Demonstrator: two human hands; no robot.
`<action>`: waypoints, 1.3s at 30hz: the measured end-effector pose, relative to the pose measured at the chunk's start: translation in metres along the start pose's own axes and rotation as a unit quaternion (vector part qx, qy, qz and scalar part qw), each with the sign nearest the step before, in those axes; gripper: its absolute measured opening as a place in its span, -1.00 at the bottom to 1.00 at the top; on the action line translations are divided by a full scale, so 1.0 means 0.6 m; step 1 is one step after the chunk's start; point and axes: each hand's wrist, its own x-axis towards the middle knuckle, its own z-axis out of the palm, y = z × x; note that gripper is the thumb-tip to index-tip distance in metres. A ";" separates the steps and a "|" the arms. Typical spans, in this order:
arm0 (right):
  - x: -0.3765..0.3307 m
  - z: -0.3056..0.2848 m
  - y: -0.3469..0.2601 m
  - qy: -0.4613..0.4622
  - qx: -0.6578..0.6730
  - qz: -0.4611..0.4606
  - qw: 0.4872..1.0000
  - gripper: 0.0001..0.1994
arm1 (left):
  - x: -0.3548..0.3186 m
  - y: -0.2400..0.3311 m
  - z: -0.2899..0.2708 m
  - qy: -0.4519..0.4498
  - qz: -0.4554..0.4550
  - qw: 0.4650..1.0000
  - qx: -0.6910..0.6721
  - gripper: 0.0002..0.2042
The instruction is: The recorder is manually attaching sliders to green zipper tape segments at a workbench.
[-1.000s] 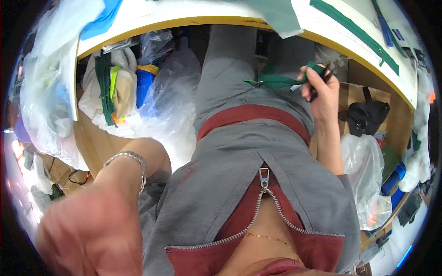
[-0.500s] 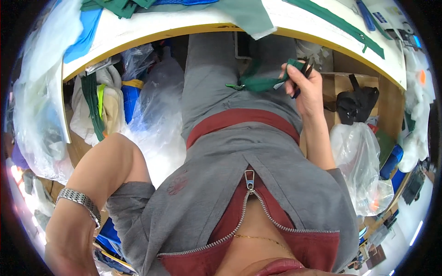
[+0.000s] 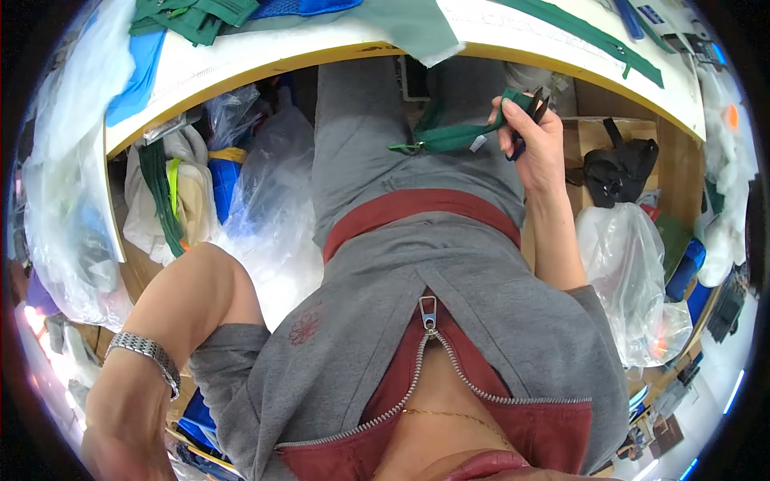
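The right hand (image 3: pixel 531 140), in the upper right of the frame, has its thumb and fingers clamped on a long, dark green cloth zipper strip (image 3: pixel 457 139). The strip hangs out to the left, over the gray pants (image 3: pixel 357 136), and a small metal slider (image 3: pixel 418 146) sits near its far end. A little white tag (image 3: pixel 478 143) shows just beside the strip. The same hand also holds a small dark cutting tool (image 3: pixel 539 104) (its tips poke up past the fingers). The left hand (image 3: pixel 120 449) is blurry at the lower left edge, below a silver metal watch (image 3: pixel 146 358); I cannot tell if its fingers are apart or together. Across the top is a white table (image 3: pixel 265 64) with a yellow edge. Another green zipper strip (image 3: pixel 589 40) lies on it at the upper right.
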 end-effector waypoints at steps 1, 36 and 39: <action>0.001 0.000 -0.001 -0.002 0.003 0.000 1.000 -0.81 | 0.002 -0.006 0.006 -0.012 -0.006 1.000 -0.009 -0.71; 0.040 0.181 -0.072 -0.295 -0.260 -0.040 0.918 -0.87 | -0.385 -0.035 -0.402 0.220 -0.482 0.722 0.444 -0.82; 0.048 0.168 -0.064 -0.280 -0.309 -0.004 0.909 -0.86 | -0.410 -0.054 -0.447 0.273 -0.494 0.661 0.495 -0.82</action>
